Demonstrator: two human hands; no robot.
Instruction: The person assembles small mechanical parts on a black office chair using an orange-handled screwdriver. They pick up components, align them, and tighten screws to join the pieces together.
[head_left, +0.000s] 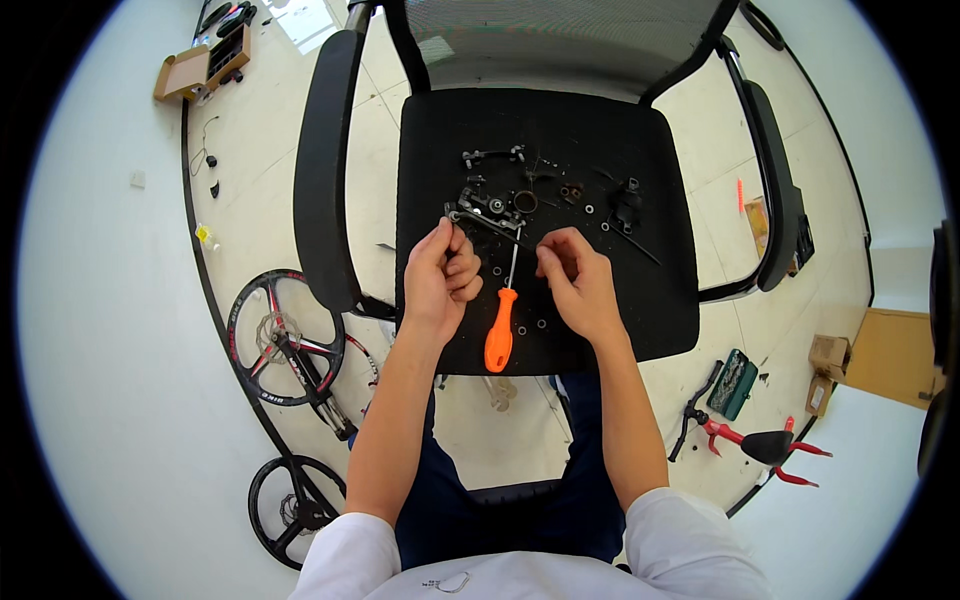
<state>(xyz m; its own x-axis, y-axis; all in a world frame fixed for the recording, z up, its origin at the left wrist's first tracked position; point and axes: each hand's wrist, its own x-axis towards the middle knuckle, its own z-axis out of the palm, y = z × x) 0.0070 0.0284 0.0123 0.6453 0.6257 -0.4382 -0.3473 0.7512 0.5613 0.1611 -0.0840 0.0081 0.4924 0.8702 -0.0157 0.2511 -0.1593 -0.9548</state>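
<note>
1. The person is sitting over a black office chair seat (660,300), both forearms coming up from the lower edge onto its front half.
2. The left hand (440,275) is curling its fingers around the near end of a small dark metal mechanism (487,208), which is lying toward the middle of the seat; the fingertips are pinching a piece at its left end, though what exactly is being gripped is too small to tell.
3. The right hand (578,280) is hovering over the seat just right of centre, its thumb and fingers drawn together as if pinching something tiny; whether anything is in them cannot be told.
4. An orange-handled screwdriver (501,328) is lying between the two hands, handle toward the front edge of the seat and shaft pointing up at the mechanism.
5. Small washers (541,323) and nuts are lying scattered around the screwdriver and toward the right half of the seat.
6. More dark parts are sitting nearer the back edge, among them a black bracket piece (627,203) and a ring-shaped part (525,201).
7. On the floor to the left, a spoked bicycle wheel (285,338) is lying flat; to the right, a green tool case (732,383) is resting near a red-and-black bicycle frame part (760,445).
</note>
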